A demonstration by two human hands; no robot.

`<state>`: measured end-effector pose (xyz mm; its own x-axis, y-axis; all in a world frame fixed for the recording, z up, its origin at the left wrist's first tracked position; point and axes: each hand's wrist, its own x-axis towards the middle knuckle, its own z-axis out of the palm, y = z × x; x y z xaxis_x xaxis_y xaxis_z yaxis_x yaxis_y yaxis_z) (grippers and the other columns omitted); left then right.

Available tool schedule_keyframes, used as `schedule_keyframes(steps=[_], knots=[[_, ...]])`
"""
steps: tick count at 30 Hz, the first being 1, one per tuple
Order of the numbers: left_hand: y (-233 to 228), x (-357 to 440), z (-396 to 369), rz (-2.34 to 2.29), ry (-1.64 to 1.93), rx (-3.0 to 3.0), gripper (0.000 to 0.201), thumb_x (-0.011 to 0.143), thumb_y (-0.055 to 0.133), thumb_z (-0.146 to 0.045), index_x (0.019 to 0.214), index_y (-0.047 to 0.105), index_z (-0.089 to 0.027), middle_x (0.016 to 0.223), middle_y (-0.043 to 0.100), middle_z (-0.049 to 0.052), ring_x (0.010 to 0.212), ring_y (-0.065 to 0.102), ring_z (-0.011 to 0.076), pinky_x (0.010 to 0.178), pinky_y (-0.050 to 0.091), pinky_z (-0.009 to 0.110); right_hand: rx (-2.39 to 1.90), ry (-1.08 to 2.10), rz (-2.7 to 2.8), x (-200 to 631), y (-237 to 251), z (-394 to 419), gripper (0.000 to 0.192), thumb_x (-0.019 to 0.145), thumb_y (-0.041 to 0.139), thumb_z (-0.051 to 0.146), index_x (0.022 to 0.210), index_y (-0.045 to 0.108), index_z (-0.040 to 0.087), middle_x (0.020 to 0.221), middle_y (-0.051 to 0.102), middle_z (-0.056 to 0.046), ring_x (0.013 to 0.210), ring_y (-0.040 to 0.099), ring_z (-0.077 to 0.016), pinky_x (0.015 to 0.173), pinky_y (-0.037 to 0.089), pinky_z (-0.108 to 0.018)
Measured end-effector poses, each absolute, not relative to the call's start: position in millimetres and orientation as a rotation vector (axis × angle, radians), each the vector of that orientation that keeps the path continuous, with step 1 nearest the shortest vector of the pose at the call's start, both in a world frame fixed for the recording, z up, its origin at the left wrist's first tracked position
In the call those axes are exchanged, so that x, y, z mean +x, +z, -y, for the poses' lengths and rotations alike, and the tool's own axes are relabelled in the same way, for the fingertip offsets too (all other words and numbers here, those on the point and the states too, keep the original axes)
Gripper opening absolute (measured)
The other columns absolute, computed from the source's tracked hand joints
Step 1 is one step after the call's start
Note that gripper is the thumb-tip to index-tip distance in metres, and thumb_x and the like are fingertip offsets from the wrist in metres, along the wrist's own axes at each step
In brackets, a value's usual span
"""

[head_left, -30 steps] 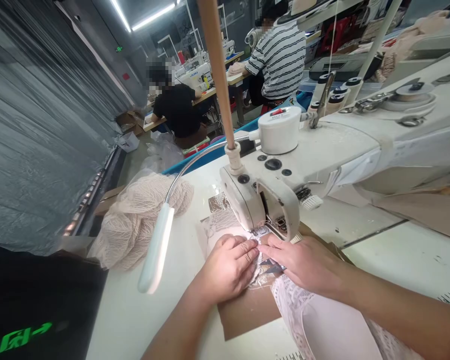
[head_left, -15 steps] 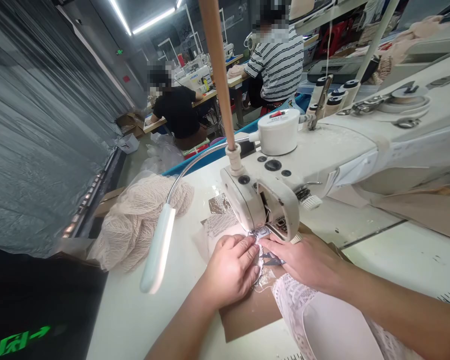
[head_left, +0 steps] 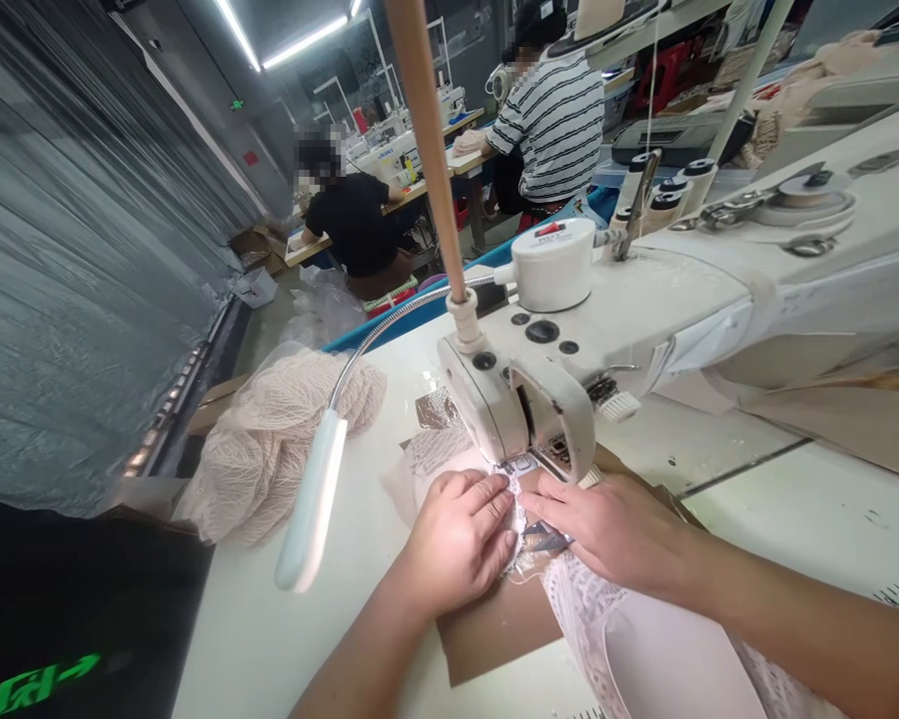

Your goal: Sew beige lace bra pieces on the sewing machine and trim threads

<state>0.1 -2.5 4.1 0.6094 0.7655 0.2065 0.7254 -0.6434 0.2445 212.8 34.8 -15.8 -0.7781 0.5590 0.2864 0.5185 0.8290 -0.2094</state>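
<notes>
Barely shifted since a second ago: left hand [head_left: 460,534] pressed flat, fingers loosely curled, on the pale lace fabric [head_left: 591,609], just in front of the presser foot [head_left: 522,463] of the sewing machine [head_left: 569,340]. Right hand [head_left: 606,524] likewise spread flat on the lace beside it (no pinch visible), fingertips nudged slightly nearer the foot. Reads as slow, steady feeding of the seam, lace over the brown card [head_left: 494,624] on the table [head_left: 285,639].

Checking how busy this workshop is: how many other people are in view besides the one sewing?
2. A person in a black top sits at a table at the back left; a person in a striped shirt sits at the back centre. Others may be hidden behind machines.
</notes>
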Motion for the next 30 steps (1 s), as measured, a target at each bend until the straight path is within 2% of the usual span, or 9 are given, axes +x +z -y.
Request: schedule_keyframes(steps=[4, 11, 14, 16, 19, 24, 30], knots=[[3.6, 2.3, 1.7, -1.310, 0.432, 2.692, 0.036, 0.090, 0.047, -0.026, 0.121, 0.058, -0.012, 0.122, 0.062, 0.013, 0.105, 0.054, 0.0282, 0.090, 0.046, 0.047, -0.926, 0.095, 2.693, 210.3, -20.9, -34.5, 0.045, 0.067, 0.047, 0.002, 0.105, 0.064, 0.018, 0.095, 0.067, -0.006, 0.071, 0.057, -0.0178, 0.054, 0.034, -0.029], [0.5, 1.7, 1.5, -1.383, 0.452, 2.678, 0.037, 0.090, 0.047, -0.030, 0.121, 0.058, -0.013, 0.124, 0.061, 0.013, 0.109, 0.053, 0.0303, 0.091, 0.046, 0.048, -1.083, 0.084, 2.632, 210.4, -19.8, -36.9, 0.048, 0.067, 0.054, 0.007, 0.110, 0.064, 0.024, 0.082, 0.069, -0.003, 0.068, 0.058, -0.0199, 0.052, 0.033, -0.028], [0.0, 0.0, 1.9, -1.407, 0.471, 2.663, 0.037, 0.089, 0.049, -0.032, 0.120, 0.059, -0.013, 0.124, 0.061, 0.013, 0.109, 0.053, 0.0303, 0.091, 0.046, 0.048, -1.021, 0.108, 2.619, 213.2, -19.3, -38.4, 0.055, 0.062, 0.052, 0.003, 0.111, 0.063, 0.024, 0.082, 0.068, -0.002, 0.069, 0.059, -0.0191, 0.056, 0.036, -0.028], [0.8, -0.7, 2.3, -1.405, 0.478, 2.655, 0.037, 0.089, 0.049, -0.032, 0.120, 0.059, -0.013, 0.123, 0.061, 0.013, 0.109, 0.053, 0.0302, 0.091, 0.046, 0.047, -0.892, 0.129, 2.642, 214.6, -20.3, -38.4, 0.058, 0.061, 0.048, 0.002, 0.114, 0.062, 0.022, 0.091, 0.068, -0.003, 0.071, 0.058, -0.0185, 0.059, 0.038, -0.028], [2.8, -1.3, 3.1, -1.372, 0.488, 2.662, 0.036, 0.089, 0.049, -0.031, 0.120, 0.059, -0.014, 0.123, 0.061, 0.013, 0.109, 0.053, 0.0301, 0.091, 0.046, 0.047, -0.790, 0.154, 2.667, 214.9, -22.2, -36.9, 0.053, 0.061, 0.046, 0.003, 0.108, 0.064, 0.021, 0.100, 0.067, -0.005, 0.072, 0.058, -0.0184, 0.059, 0.039, -0.030], [3.5, -1.4, 2.9, -1.330, 0.483, 2.655, 0.031, 0.090, 0.049, -0.027, 0.115, 0.061, -0.015, 0.119, 0.063, 0.011, 0.107, 0.053, 0.0280, 0.090, 0.046, 0.046, -0.865, 0.183, 2.706, 214.1, -22.1, -34.1, 0.049, 0.064, 0.045, 0.003, 0.105, 0.064, 0.021, 0.100, 0.067, -0.006, 0.070, 0.058, -0.0185, 0.057, 0.037, -0.030], [0.6, -1.8, 2.2, -1.422, 0.526, 2.588, 0.033, 0.089, 0.049, -0.028, 0.118, 0.060, -0.016, 0.119, 0.062, 0.013, 0.107, 0.054, 0.0293, 0.088, 0.047, 0.047, -1.014, 0.227, 2.689, 211.5, -15.5, -34.7, 0.044, 0.068, 0.047, 0.004, 0.103, 0.065, 0.021, 0.085, 0.068, -0.005, 0.067, 0.057, -0.0193, 0.053, 0.033, -0.028]])
